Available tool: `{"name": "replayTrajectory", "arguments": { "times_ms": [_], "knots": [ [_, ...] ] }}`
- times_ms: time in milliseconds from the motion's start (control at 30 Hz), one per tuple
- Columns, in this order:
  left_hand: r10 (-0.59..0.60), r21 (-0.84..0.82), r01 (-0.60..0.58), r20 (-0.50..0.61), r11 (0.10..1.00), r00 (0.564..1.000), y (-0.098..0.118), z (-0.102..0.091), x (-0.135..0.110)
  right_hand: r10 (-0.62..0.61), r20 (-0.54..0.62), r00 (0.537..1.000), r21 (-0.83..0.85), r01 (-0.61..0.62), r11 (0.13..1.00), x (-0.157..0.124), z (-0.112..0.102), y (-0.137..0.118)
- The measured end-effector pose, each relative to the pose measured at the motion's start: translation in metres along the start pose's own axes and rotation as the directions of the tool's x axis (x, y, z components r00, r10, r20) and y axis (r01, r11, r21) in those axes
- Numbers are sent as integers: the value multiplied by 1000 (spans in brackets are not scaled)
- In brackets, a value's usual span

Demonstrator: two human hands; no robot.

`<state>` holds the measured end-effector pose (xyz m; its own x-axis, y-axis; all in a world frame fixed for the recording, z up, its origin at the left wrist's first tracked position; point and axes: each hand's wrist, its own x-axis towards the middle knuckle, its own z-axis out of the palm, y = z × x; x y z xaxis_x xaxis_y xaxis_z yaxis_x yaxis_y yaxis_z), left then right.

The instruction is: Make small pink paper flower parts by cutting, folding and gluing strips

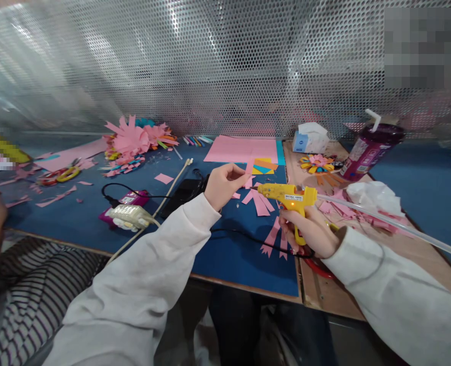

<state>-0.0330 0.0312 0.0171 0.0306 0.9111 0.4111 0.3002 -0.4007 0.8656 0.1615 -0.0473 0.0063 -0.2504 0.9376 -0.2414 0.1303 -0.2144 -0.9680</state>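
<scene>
My right hand (312, 231) grips a yellow glue gun (290, 197) with a long clear glue stick (393, 222) sticking out behind it. Its nozzle points left at a small pink paper strip (248, 175) pinched in my left hand (222, 184). Under both hands, cut pink paper strips (261, 203) lie fanned out on the blue mat (233, 254). The gun's black cord (244, 235) trails across the mat.
Pink paper flowers (134, 138) and scraps lie at the back left, pink sheets (244, 149) at the back middle. A power strip (128, 217), a purple cup with a straw (368, 150), a tissue pack (310, 137), a small paper flower (317, 163). A person in a striped sleeve (31, 284) sits at left.
</scene>
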Motion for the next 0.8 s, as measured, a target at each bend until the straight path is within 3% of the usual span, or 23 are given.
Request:
{"name": "replayTrajectory", "arguments": {
  "times_ms": [533,800],
  "knots": [
    [27,-7,-27,-15,1000,1000,-1,1,0,6,1,1000,54,-6,999,1,1,0],
    [17,-32,-17,-2,999,1000,-2,1,0,-60,14,998,71,59,996,5,-1,7]
  ]
}}
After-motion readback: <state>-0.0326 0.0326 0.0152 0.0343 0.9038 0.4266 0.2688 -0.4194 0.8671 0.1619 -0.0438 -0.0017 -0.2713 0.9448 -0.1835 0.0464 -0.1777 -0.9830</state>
